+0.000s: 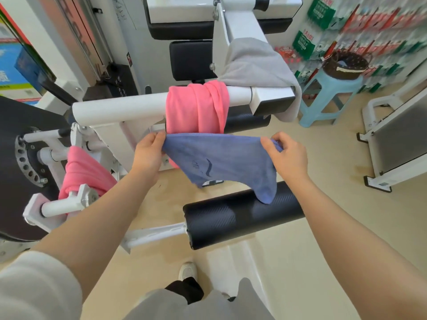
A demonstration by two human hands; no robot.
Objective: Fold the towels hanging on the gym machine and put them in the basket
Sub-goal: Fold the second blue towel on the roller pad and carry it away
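A blue towel hangs stretched between my hands in front of the gym machine. My left hand pinches its left top corner and my right hand pinches its right top corner. The towel's lower tip drapes onto a black foam roller. A pink towel is draped over the white bar just behind. A second pink towel hangs lower left on the machine. A grey towel lies over the upper right arm. The dark basket stands on a light blue stool at the far right.
A white machine frame stands on the floor at the right. Shelves of packaged goods line the back right wall. A black weight disc is at the left. My shoe is on the beige floor below.
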